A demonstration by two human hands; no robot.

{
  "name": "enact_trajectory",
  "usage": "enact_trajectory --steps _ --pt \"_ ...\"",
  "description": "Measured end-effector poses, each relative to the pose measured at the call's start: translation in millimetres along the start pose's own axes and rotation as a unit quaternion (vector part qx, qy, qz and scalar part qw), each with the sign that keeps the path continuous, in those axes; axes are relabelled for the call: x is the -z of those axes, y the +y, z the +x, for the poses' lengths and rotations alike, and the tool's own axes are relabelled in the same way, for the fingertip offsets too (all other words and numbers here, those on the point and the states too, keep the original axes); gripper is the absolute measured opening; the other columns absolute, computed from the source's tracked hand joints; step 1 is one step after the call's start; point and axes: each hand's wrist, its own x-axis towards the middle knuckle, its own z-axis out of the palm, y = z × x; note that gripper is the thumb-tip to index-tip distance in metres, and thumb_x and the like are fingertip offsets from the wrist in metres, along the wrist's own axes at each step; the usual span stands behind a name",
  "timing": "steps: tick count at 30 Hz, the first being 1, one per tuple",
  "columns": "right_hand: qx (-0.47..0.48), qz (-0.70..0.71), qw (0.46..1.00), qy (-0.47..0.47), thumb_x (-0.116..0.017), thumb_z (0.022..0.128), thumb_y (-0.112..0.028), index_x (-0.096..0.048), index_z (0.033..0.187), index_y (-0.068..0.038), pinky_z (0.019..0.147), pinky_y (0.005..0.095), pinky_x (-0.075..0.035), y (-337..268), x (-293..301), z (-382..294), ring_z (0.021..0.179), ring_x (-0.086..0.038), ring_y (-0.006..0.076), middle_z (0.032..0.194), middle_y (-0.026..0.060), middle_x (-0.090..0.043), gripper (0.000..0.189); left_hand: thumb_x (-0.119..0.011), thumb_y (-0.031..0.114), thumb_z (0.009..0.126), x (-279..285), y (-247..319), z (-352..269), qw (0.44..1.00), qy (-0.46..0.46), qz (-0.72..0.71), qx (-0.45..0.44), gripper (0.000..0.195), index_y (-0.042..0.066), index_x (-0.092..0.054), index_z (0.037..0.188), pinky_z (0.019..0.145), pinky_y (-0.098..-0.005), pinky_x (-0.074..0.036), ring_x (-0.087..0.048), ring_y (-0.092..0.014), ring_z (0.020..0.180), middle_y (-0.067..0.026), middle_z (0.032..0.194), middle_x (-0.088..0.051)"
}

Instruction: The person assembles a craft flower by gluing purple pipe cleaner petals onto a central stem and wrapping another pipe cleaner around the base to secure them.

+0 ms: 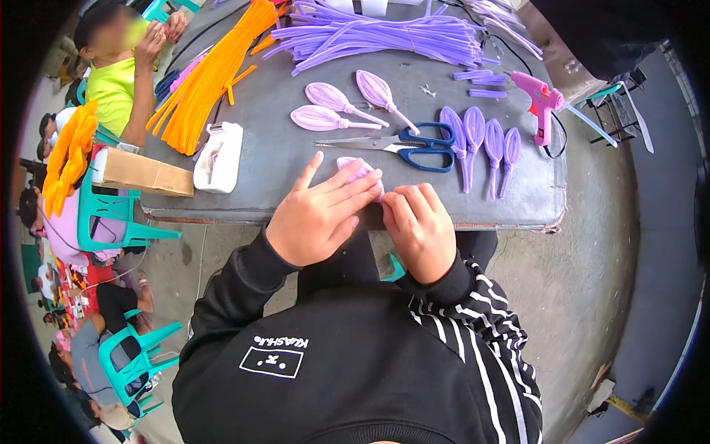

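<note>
A pale lilac pipe-cleaner petal [347, 162] lies near the table's front edge, mostly covered by my left hand [319, 213], whose fingers rest across and hold it. My right hand [417, 227] has its fingertips pinched at the petal's lower end; the pinched part is hidden. Just beyond my hands lie scissors [383, 144] with dark blue handles, blades pointing left. Three finished pale lilac petals [326, 95] with twisted stems sit behind the scissors. To the right are several purple petals [474, 127], and one of them touches the scissor handles.
A pink glue gun [538, 105] stands at the table's right. White tape dispenser [221, 158] and cardboard box [145, 171] are at the left. Orange [213, 83] and purple [383, 39] pipe-cleaner bundles lie farther back, with short purple pieces [488, 93]. Another person [113, 83] sits at the far left.
</note>
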Motion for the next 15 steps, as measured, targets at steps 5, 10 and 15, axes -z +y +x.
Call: enact_trajectory --steps 5,10,15 --pt "-0.008 0.023 0.999 -0.026 -0.076 0.077 0.001 -0.067 0.101 -0.003 0.070 0.0371 -0.052 0.4 6.4 3.2 0.078 -0.059 0.0276 0.088 0.0086 -0.062 0.026 -0.051 0.032 0.102 15.2 -2.5 7.5 0.994 -0.031 -0.101 0.002 0.057 0.006 -0.048 0.153 0.124 -0.0592 -0.011 -0.030 -0.034 0.155 -0.0152 0.164 -0.038" --pt "-0.006 0.095 0.995 0.026 -0.076 0.067 0.008 -0.069 0.094 -0.002 0.066 0.0366 -0.051 16.4 35.5 27.8 0.077 -0.063 0.0270 0.089 0.0096 -0.065 0.030 -0.050 0.036 0.104 18.5 -26.8 23.3 0.956 0.280 -0.078 0.041 0.057 0.008 -0.046 0.154 0.123 -0.0588 -0.018 -0.025 -0.042 0.155 -0.0178 0.163 -0.037" --pt "-0.036 0.005 0.998 0.050 -0.076 0.070 0.003 -0.067 0.091 -0.006 0.066 0.0378 -0.050 53.8 46.7 79.3 0.076 -0.062 0.0267 0.088 0.0059 -0.065 0.024 -0.052 0.036 0.102 8.2 -20.9 58.2 0.948 0.243 0.083 0.188 0.056 0.009 -0.048 0.151 0.120 -0.0640 -0.019 -0.027 -0.048 0.151 -0.0196 0.159 -0.042"
